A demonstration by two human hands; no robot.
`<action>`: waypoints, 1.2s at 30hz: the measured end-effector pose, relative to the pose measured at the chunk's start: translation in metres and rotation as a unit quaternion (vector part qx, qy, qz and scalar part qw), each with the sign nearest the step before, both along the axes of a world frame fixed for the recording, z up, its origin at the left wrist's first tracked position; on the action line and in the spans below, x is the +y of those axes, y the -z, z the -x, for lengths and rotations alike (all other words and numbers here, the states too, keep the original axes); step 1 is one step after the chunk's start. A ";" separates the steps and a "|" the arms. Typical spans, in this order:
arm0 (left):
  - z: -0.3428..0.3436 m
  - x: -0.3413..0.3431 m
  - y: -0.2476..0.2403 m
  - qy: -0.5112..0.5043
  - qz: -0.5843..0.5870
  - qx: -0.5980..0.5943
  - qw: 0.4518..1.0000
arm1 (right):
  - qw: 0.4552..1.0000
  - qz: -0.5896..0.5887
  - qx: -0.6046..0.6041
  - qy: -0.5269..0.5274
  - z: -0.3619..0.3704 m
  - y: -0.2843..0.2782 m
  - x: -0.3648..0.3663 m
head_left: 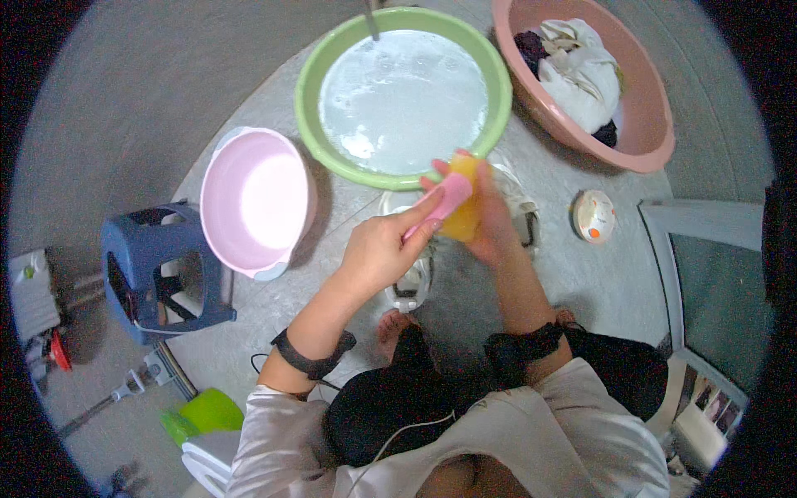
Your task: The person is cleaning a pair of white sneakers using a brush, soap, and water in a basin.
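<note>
My left hand [378,246] grips a pink brush [444,199] and presses it against a yellow-orange bar of soap [465,207]. My right hand [491,217] holds that soap from behind, fingers wrapped around it. Both hands meet just in front of the green basin [309,100], which is filled with soapy water. Under my hands on the floor lies a white shoe [413,282], and a second white shoe [519,203] lies partly hidden behind my right hand.
A pink basin [647,108] holding white and dark clothes stands at the back right. An empty lilac basin [257,199] and a blue plastic stool [162,270] stand to the left. A small round white container [594,216] sits to the right.
</note>
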State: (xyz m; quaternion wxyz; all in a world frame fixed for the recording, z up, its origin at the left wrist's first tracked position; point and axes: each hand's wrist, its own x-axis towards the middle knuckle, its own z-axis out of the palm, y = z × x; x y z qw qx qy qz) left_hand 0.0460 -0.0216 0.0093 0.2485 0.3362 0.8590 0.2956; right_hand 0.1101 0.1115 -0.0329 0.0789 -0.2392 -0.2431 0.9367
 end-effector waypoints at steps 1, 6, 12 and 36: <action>0.006 0.001 0.006 0.002 -0.033 0.035 0.999 | 1.000 -0.003 0.010 -0.029 0.002 -0.003 -0.005; 0.014 0.030 0.007 -0.007 -0.077 0.051 0.996 | 0.997 -0.065 -0.033 0.004 -0.006 0.003 0.006; 0.024 0.034 0.016 -0.045 -0.236 0.029 0.970 | 0.942 0.015 -0.040 0.333 -0.064 0.027 0.084; 0.039 0.020 0.027 -0.075 -0.235 -0.094 0.964 | 0.931 -0.064 -0.238 0.268 -0.064 0.062 0.020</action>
